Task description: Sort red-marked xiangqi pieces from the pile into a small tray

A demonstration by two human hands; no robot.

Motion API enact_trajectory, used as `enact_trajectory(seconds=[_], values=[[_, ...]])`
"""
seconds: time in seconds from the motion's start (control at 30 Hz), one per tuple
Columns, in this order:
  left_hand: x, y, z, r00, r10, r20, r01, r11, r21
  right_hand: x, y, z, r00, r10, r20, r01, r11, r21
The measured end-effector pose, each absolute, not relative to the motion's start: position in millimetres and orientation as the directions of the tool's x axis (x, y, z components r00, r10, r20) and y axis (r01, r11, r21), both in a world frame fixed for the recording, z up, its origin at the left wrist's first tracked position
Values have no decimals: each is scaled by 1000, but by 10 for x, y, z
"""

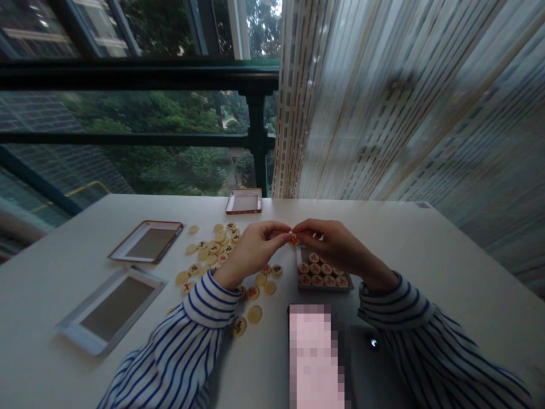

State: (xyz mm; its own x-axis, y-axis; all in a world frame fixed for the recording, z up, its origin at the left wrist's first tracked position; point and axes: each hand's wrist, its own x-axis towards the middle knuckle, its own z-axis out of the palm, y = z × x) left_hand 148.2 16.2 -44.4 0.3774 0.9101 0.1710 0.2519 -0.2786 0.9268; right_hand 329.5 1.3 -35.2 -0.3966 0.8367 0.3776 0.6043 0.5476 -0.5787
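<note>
Red-marked piece [294, 240] was pinched by left hand [255, 249] and right hand [331, 241], both nearly closed, near far-left corner of box [326, 288]. Risks judged: piece dropped through slackened pinch; seated discs [317, 280] jostled by lowered hand.

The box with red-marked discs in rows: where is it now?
In the head view, the box is on the white table, just right of centre, partly hidden by the right hand, with loose discs to its left.
</note>
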Motion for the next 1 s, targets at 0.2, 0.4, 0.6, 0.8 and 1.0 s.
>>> enact_trajectory(seconds=[0.2,0.4,0.6,0.8,1.0], values=[[1489,136,-390,324,937,129,237,-212,948,3296,11,-338,-369,853,370,610,522,-595],[1478,150,-364,261,955,140,246,-207,947,3316,31,-361,-347,869,353,619,495,-610],[1482,175,-410,211,970,123,163,-159,974,3303,37,-390,-340,876,341,606,482,-633],[1500,165,-445,216,973,82,20,-88,996,3287,29,-381,-322,894,312,566,446,-693],[1531,141,-453,224,974,43,-81,-25,996,3281,44,-408,-281,905,321,522,424,-740]])
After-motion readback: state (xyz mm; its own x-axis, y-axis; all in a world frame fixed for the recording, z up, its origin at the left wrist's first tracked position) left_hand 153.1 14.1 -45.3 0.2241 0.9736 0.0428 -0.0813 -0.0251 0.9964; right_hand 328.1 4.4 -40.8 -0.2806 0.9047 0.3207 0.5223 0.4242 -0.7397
